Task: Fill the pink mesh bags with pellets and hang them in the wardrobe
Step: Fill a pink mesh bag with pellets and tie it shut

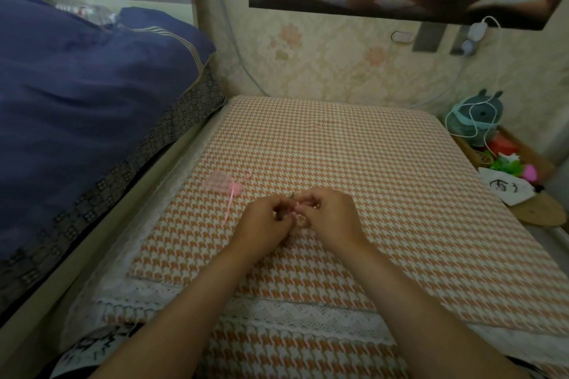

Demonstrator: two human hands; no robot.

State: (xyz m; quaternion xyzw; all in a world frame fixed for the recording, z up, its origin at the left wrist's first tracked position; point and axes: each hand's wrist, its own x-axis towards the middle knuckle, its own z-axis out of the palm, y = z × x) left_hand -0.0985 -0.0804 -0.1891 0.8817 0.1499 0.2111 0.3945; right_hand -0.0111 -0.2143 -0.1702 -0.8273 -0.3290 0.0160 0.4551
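A flat pink mesh bag (pixel 219 183) with a pink ribbon lies on the orange houndstooth table cover (pixel 338 144), left of my hands. My left hand (pixel 264 221) and my right hand (pixel 329 215) meet over the middle of the cover. Between their fingertips they pinch a second small pink bag (pixel 297 218) by its top; most of it is hidden behind my fingers. No pellets show.
A bed with a dark blue quilt (pixel 86 95) rises along the left. Against the wall at the right stand a teal plush toy (pixel 475 120) wrapped in a white cable, green and pink plastic flowers (pixel 511 168) and a white pouch (pixel 508 189).
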